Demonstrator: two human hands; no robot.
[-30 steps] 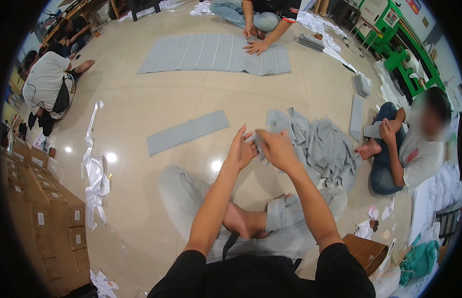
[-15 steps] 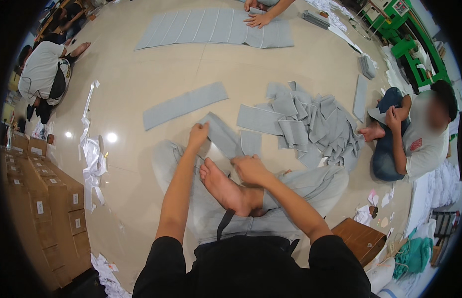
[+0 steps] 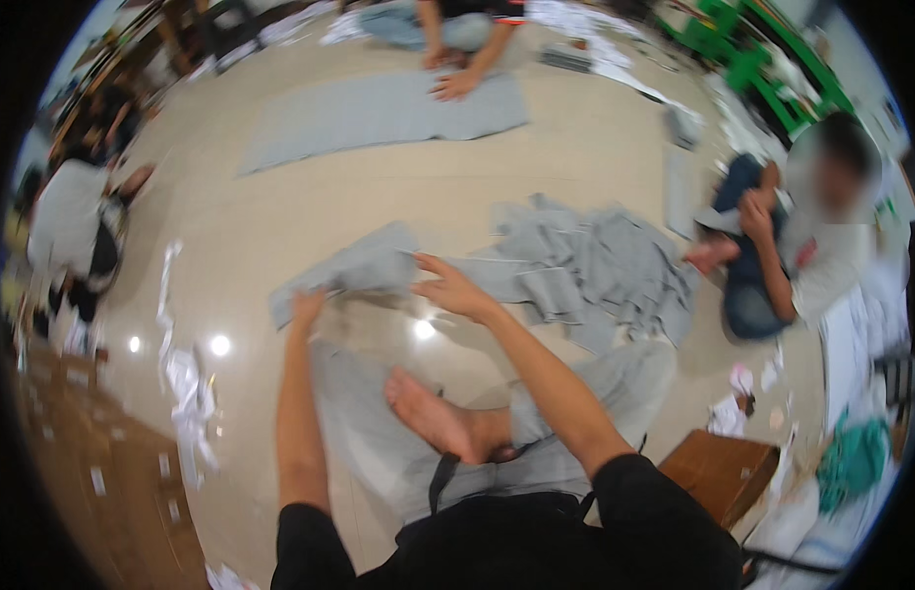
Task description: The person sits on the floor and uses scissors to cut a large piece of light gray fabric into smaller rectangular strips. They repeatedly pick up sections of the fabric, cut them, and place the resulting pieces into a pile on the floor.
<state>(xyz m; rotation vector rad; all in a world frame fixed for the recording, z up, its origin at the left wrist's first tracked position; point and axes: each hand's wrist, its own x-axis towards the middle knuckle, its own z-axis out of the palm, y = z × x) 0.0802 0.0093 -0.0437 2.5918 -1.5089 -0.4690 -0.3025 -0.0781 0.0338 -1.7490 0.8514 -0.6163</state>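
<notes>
Bare tan floor (image 3: 280,226) beyond a grey fabric strip (image 3: 354,270). Left hand (image 3: 306,308) pinching its near-left end; right hand (image 3: 449,288) open-fingered, resting on its right end. Grey fabric pile (image 3: 595,261) just right.

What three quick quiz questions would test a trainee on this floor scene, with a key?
1. True or false: the left hand rests on a green cloth.
2. Which lies nearer the right hand: A) the pile of grey pieces, B) the wooden stool, C) the long grey sheet?
3. Fill in: the person's bare ____ shows between the forearms.

Key:
1. False; it rests on the left end of a grey fabric strip on the floor.
2. A; the pile lies just to the right of that hand.
3. Foot.
</notes>
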